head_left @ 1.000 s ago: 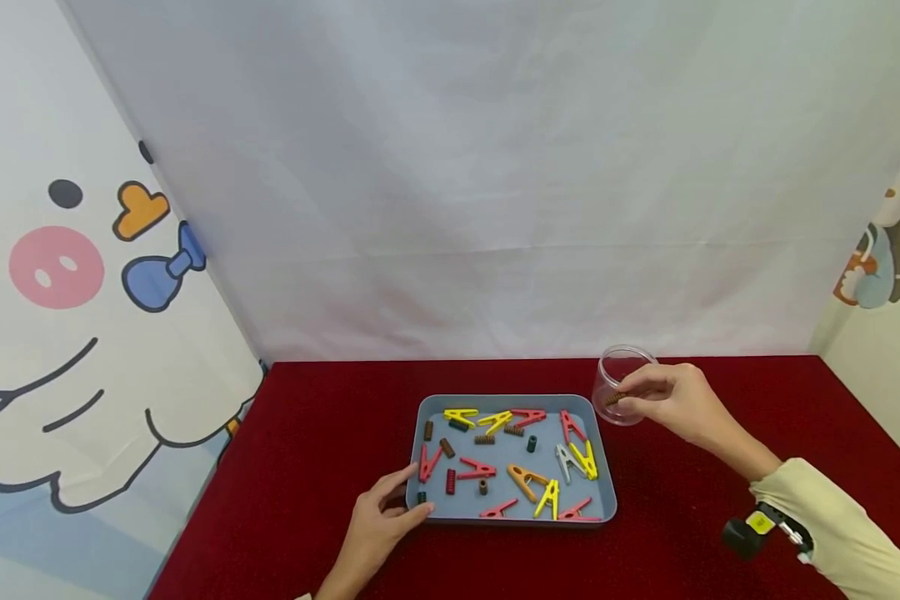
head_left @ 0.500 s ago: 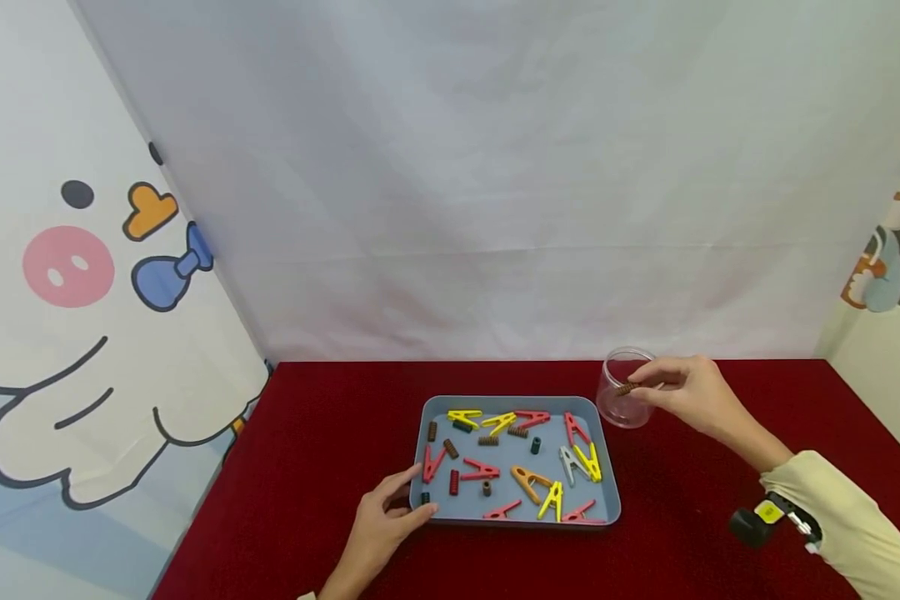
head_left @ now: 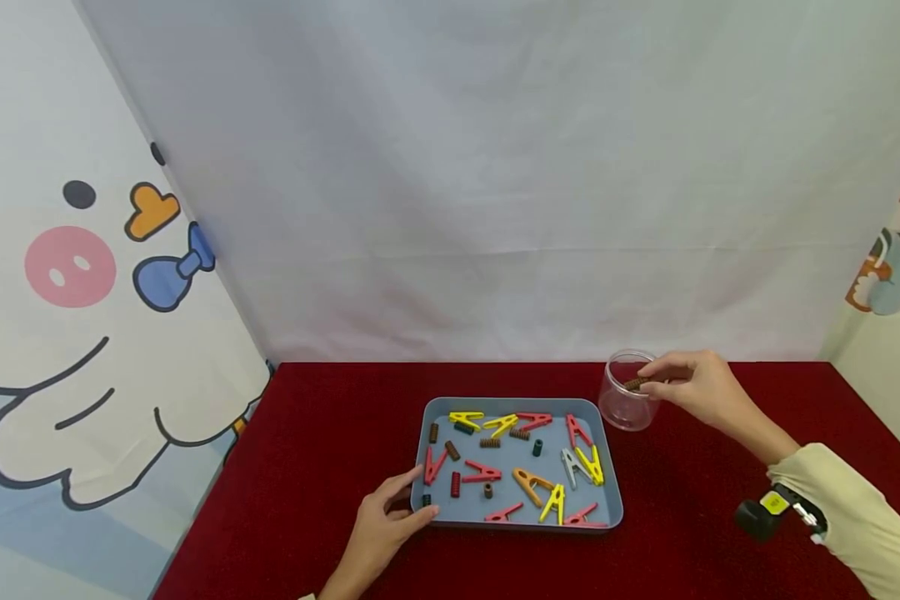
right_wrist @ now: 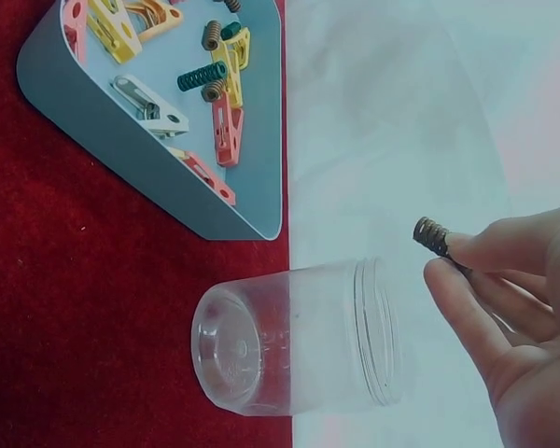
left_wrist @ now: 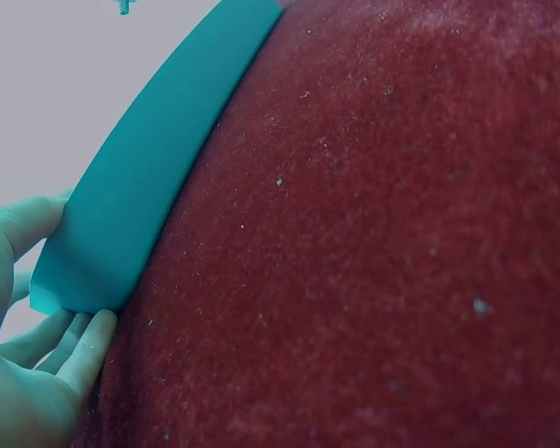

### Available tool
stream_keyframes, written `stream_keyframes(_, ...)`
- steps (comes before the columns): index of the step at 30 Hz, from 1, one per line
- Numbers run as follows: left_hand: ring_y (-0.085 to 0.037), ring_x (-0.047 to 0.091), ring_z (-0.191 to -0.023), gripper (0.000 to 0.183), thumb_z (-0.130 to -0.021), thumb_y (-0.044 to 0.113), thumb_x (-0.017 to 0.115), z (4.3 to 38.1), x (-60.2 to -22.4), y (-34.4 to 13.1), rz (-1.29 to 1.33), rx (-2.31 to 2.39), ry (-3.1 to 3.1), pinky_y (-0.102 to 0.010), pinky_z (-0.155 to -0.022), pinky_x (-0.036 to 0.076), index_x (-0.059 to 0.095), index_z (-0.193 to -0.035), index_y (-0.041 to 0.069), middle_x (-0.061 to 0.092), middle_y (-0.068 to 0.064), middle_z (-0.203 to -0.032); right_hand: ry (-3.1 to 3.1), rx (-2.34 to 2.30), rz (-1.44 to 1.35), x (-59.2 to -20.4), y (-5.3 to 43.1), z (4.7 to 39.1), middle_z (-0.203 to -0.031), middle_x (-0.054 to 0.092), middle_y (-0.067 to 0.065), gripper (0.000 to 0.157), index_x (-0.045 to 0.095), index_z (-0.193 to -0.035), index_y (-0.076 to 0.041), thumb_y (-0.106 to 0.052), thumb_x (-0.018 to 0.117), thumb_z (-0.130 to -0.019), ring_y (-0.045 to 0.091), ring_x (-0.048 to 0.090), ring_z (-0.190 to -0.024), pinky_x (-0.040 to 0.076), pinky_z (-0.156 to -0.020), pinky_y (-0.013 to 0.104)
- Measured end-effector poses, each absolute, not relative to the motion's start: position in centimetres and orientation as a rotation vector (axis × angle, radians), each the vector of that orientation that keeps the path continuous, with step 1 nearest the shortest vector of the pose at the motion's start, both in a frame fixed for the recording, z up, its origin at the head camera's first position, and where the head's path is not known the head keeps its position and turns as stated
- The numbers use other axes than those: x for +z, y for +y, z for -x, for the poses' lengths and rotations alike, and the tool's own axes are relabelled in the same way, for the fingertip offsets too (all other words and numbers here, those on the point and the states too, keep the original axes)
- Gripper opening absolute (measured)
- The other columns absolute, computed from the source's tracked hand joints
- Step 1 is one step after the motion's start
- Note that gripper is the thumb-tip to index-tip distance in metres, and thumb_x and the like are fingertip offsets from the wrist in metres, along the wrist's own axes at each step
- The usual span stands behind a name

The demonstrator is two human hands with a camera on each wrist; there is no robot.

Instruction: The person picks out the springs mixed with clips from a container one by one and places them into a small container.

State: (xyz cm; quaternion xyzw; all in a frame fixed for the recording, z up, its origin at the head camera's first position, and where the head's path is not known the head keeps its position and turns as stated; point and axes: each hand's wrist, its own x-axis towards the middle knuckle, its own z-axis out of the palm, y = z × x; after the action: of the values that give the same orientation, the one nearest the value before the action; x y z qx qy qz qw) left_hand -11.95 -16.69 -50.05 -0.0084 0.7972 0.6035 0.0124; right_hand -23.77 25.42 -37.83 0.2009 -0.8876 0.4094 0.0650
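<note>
My right hand (head_left: 693,387) pinches a brown coil spring (right_wrist: 431,235) between thumb and fingertips. In the right wrist view, the spring is just outside the mouth of a clear plastic jar (right_wrist: 289,341), apart from it. The jar looks empty and stands upright on the table in the head view. My left hand (head_left: 386,521) grips the near left corner of a blue-grey tray (head_left: 465,518), thumb at its front and fingers along its left side. Inside the tray lie several plastic clips, such as an orange clip (head_left: 528,481), and several coil springs, including a red spring (head_left: 455,484).
A dark red cloth (head_left: 322,433) covers the table. White fabric (head_left: 525,183) hangs behind its far edge, and a cartoon-printed sheet (head_left: 67,350) stands at the left. The jar is just beyond the tray's far right corner.
My right hand has lifted the spring up and a little right, from in front of the jar's side towards its rim. The left hand stays at the tray corner. The head view has shifted slightly.
</note>
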Motion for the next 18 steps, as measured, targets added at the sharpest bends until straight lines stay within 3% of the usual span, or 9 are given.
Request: stream_keyframes(18, -0.028, 0.055, -0.109, 0.062, -0.081, 0.025, 0.077, 12.0, -50.2, -16.7, 0.032, 1.891, 2.456, -0.025, -0.074, 0.051, 0.053, -0.135, 0.01, 0.052, -0.014, -0.129, -2.718, 1.105, -0.592, -37.9, 25.8, 25.3, -0.087, 0.07, 0.014, 0.011, 0.073, -0.092, 0.002, -0.001, 0.073, -0.081, 0.012, 0.064, -0.072, 0.05, -0.058, 0.022)
